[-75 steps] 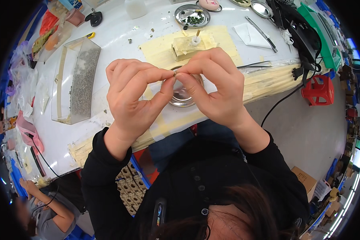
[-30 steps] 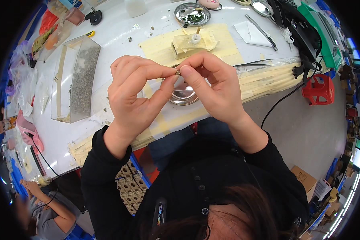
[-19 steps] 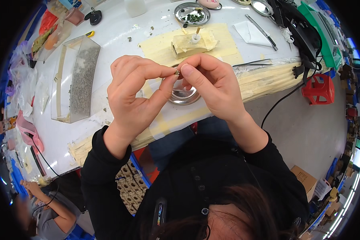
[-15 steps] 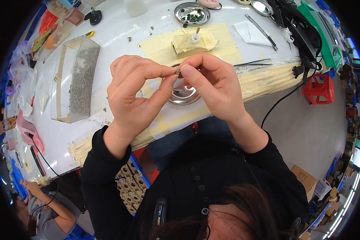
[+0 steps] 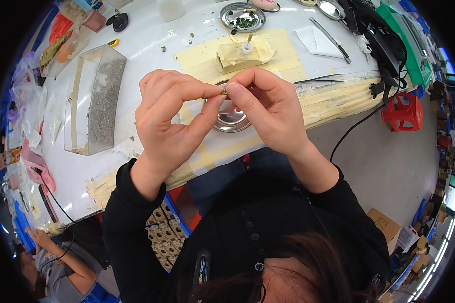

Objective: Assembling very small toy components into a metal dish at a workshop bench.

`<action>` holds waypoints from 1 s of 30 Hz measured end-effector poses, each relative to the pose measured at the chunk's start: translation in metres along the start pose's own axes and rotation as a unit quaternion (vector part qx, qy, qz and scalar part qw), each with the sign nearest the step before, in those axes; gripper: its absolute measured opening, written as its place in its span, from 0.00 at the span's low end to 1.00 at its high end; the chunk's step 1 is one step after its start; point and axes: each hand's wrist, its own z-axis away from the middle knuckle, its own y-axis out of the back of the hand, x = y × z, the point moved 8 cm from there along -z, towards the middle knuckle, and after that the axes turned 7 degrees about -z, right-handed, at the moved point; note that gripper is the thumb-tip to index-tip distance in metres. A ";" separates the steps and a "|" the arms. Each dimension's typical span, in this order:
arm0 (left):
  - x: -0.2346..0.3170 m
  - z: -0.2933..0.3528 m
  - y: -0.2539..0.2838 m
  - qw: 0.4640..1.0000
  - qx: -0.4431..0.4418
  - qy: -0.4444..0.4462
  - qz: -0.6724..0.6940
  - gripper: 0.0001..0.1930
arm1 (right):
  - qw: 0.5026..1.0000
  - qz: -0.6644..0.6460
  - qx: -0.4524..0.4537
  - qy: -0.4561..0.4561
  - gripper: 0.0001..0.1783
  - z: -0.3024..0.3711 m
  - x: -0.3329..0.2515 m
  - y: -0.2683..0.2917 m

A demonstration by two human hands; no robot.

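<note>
My left hand (image 5: 169, 121) and my right hand (image 5: 265, 108) are raised together above the white table (image 5: 151, 35). Their fingertips meet and pinch one tiny grey part (image 5: 223, 92) between them. Directly below the hands sits a small round metal dish (image 5: 230, 117), partly hidden by my fingers. Beyond it lies a block wrapped in yellowish tape (image 5: 240, 53) with a small white piece on top, resting on a pale yellow sheet (image 5: 202, 55).
A clear rectangular box of grey bits (image 5: 93, 98) stands at the left. A metal dish with dark small parts (image 5: 241, 16) sits at the back, tweezers on white paper (image 5: 328, 38) to the right. A red stool (image 5: 402, 111) and black cable lie on the floor. Another person (image 5: 60, 262) sits lower left.
Both hands have drifted slightly and their fingertips have closed in tighter around the tiny part; they stay raised over the metal dish.
</note>
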 end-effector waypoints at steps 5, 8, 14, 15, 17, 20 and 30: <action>-0.003 -0.001 0.001 0.999 0.030 0.011 -0.010 0.10 | 1.000 -0.001 0.004 0.006 0.06 0.000 -0.002 0.000; -0.001 -0.001 0.000 1.000 0.018 0.005 -0.015 0.10 | 1.000 0.015 0.013 0.022 0.06 0.001 -0.005 0.001; 0.000 0.000 -0.001 1.000 -0.004 -0.004 -0.004 0.10 | 0.999 0.026 0.019 0.027 0.06 0.001 -0.005 0.001; 0.000 0.000 -0.001 1.000 -0.005 -0.003 -0.002 0.10 | 0.999 0.028 0.021 0.024 0.06 0.001 -0.005 0.001; -0.003 0.000 0.000 1.000 0.006 0.011 0.008 0.10 | 0.997 0.050 0.033 0.046 0.06 0.000 -0.010 0.005; -0.008 -0.001 0.000 0.998 0.025 0.044 0.027 0.09 | 0.970 0.180 0.070 0.148 0.05 -0.010 -0.033 0.021; -0.007 0.002 -0.001 1.000 0.000 0.019 0.017 0.08 | 0.822 0.516 0.037 0.239 0.05 -0.048 -0.057 0.022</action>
